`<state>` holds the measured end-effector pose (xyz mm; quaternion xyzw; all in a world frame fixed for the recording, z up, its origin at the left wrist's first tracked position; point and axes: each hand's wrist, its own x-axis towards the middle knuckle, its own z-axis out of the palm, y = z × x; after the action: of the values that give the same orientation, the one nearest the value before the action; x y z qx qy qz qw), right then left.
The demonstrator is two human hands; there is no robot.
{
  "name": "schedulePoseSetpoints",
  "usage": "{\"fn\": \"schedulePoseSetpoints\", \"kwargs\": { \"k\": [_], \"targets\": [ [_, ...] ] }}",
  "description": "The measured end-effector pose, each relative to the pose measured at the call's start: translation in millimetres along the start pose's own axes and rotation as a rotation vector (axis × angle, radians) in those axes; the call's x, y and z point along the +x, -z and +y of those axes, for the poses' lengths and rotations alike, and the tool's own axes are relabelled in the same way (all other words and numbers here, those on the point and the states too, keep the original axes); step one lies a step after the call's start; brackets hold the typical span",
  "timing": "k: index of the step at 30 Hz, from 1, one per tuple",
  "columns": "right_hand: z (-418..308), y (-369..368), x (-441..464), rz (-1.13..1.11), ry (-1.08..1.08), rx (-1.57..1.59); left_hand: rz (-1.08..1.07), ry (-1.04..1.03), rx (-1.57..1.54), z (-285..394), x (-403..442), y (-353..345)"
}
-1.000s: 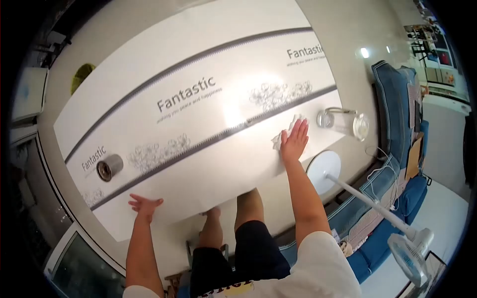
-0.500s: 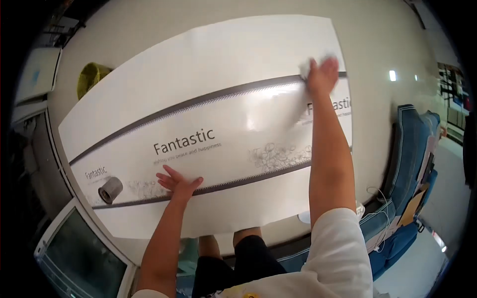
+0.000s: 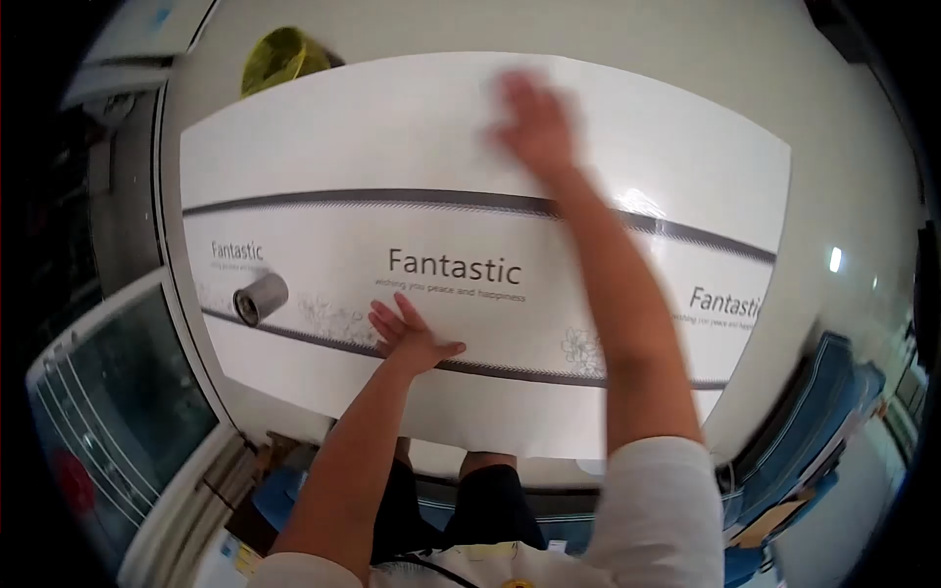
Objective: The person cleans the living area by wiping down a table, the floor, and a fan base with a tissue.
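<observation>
A white tabletop (image 3: 470,412) with grey bands and printed "Fantastic" lettering stretches out in front of me. My left hand (image 3: 410,343) rests on its near half, just below the middle lettering, with its fingers spread and nothing held. My right hand (image 3: 537,122) is over the far part of the tabletop, beyond the upper grey band. Motion smears its fingers, so I cannot make out whether anything is in or under it. Left of my left hand sits a grey cylinder (image 3: 267,296) with a dark opening at one end.
A yellow basket (image 3: 279,61) stands on the floor past the table's far left edge. Blue padded seating (image 3: 799,421) is close to the right end. A glass-panelled door or cabinet (image 3: 127,392) lies to the left. A shiny patch shows on the tabletop right of my right forearm.
My right hand has swept from the table's right end leftward over its far part. The view has turned toward the right. My left hand stays spread on the near half.
</observation>
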<state>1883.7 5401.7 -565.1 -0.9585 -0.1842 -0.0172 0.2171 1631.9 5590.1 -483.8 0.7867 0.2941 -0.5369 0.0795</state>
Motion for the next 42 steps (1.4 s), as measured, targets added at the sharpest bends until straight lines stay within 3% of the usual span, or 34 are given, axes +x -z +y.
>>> {"fn": "schedulePoseSetpoints", "kwargs": {
  "k": [1, 4, 5, 6, 7, 9, 10, 12, 13, 16, 17, 18, 19, 23, 25, 27, 29, 30, 31, 35, 37, 39, 41, 42],
  "targets": [
    [57.9, 7.7, -0.1, 0.179, -0.05, -0.214, -0.02, -0.013, -0.019, 1.8, -1.5, 3.4],
    [184.7, 66.0, -47.4, 0.315, -0.452, -0.235, -0.058, -0.032, -0.042, 2.8, -3.7, 7.8],
    [240.3, 73.4, -84.0, 0.069, -0.46, -0.702, -0.064, -0.031, -0.036, 2.3, -4.9, 9.7],
    [257.1, 88.7, -122.7, 0.086, -0.337, -0.884, -0.066, -0.018, -0.07, 2.7, -6.3, 12.9],
    [279.7, 92.6, -157.3, 0.252, -0.297, -0.719, -0.091, -0.037, -0.049, 2.7, -7.9, 16.4],
    [282.9, 95.4, -206.3, 0.038, -0.583, -1.048, -0.105, -0.065, -0.033, -2.8, -7.5, 19.5],
    [218.7, 114.8, -179.2, 0.015, -1.027, -0.583, -0.1, -0.08, -0.033, -5.2, -6.5, 18.3],
    [178.6, 96.3, -152.0, 0.193, -1.259, -0.615, -0.106, -0.083, -0.096, -7.6, -10.4, 24.4],
    [167.4, 77.1, -139.0, 0.175, -1.233, -0.602, -0.127, -0.095, -0.116, -9.4, -12.1, 26.6],
    [130.6, 27.5, -79.7, 0.247, -0.603, -0.516, -0.181, -0.104, -0.11, -11.1, -13.0, 36.0],
    [94.0, 7.0, -49.9, 0.234, -0.412, -0.447, -0.209, -0.122, -0.123, -12.8, -12.8, 39.1],
    [49.0, -12.0, -21.4, 0.206, -0.273, -0.581, -0.238, -0.139, -0.136, -15.3, -12.0, 40.6],
    [-18.6, -25.6, 8.3, 0.254, -0.293, -0.334, -0.241, -0.146, -0.145, -17.3, -10.7, 41.1],
    [-204.7, -82.2, 46.5, 0.038, 0.001, -0.401, -0.232, -0.297, -0.284, -46.9, -7.2, 31.5],
    [-254.3, -94.4, 47.5, -0.036, 0.038, -0.362, 0.043, -0.521, -0.489, -68.6, -9.4, 8.5],
    [-265.5, -98.6, 47.8, -0.034, 0.047, -0.348, 0.498, -0.813, -1.03, -110.9, 13.2, -41.3],
    [-266.9, -99.1, 48.2, -0.034, 0.066, -0.344, 0.711, -0.616, -1.28, -162.8, 32.9, -42.5],
    [-265.9, -98.1, 47.3, -0.027, 0.075, -0.327, 0.691, -0.473, -1.248, -197.5, 45.7, -27.6],
    [-267.2, -98.1, 47.2, -0.029, 0.084, -0.342, 0.762, -0.462, -1.366, -222.6, 63.2, -2.6],
    [-269.3, -100.3, 48.9, -0.044, 0.074, -0.362, 0.985, -0.572, -1.311, -251.4, 103.9, 81.0],
    [-263.8, -102.5, 49.1, -0.052, 0.085, -0.322, 0.916, -0.8, -1.396, -236.2, 120.0, 92.7],
    [-253.4, -105.3, 54.6, -0.059, 0.143, -0.315, 0.993, -0.95, -1.398, -215.5, 126.0, 92.6],
    [-244.9, -104.0, 66.3, -0.118, 0.132, -0.249, 0.877, -1.049, -1.203, -198.9, 105.3, 94.1],
    [-244.8, -103.9, 78.7, -0.199, 0.006, -0.281, 0.88, -1.135, -1.162, -187.1, 97.8, 90.2]
  ]
}}
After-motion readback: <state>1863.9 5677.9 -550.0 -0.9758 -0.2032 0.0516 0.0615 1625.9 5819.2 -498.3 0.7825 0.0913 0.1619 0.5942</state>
